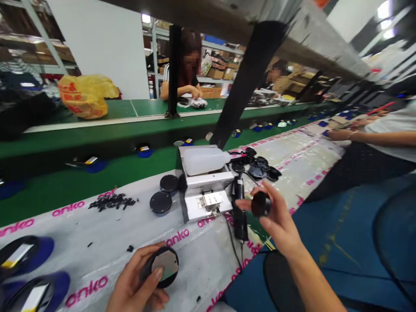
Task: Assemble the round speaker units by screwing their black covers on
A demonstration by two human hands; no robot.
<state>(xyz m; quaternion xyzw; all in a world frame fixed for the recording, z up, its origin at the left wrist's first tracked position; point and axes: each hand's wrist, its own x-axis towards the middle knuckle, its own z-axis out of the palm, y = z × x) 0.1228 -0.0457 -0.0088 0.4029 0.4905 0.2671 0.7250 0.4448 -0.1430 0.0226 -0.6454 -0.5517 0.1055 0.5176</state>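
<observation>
My left hand is closed around a round black housing with a greyish disc in its face, the thumb pressed on that face. To the right, my right hand grips a smaller round black part between its fingers, raised above the bench edge. Just behind it, a black electric screwdriver lies beside a white metal box. On the box rests a translucent squeeze bottle with a red tip. Two round black parts sit left of the box.
A pile of small black pieces lies on the plastic-covered bench. Black round covers are heaped behind the screwdriver. Blue-rimmed units stand at left, and more line the green belt. Slanted black posts rise beyond. Other people work nearby.
</observation>
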